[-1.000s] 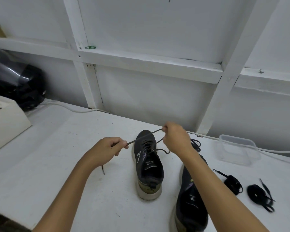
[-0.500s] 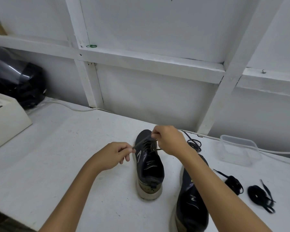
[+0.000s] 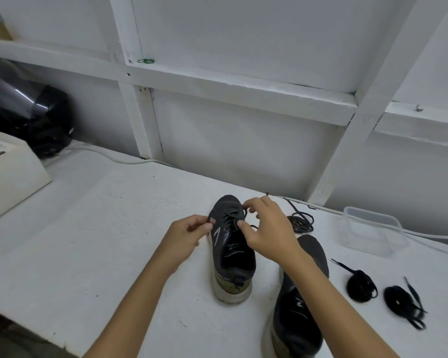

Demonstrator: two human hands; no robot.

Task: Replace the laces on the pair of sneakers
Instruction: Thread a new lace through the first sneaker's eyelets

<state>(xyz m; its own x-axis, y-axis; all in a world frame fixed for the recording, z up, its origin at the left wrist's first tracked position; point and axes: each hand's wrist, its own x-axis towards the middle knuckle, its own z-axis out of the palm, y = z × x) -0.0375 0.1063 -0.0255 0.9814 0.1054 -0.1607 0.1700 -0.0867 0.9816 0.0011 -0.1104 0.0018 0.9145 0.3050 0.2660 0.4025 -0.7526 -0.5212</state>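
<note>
White worktop carries a dark sneaker standing toe-away at its middle, with the second sneaker just to its right, partly under the right forearm. Left hand sits against the sneaker's left side with fingers curled, pinching something I cannot make out, while the right hand hovers over the eyelets, thumb and forefinger pinching the old lace. A loose dark lace lies behind the right hand, and two coiled black laces rest well to the right, near a clear plastic tub.
</note>
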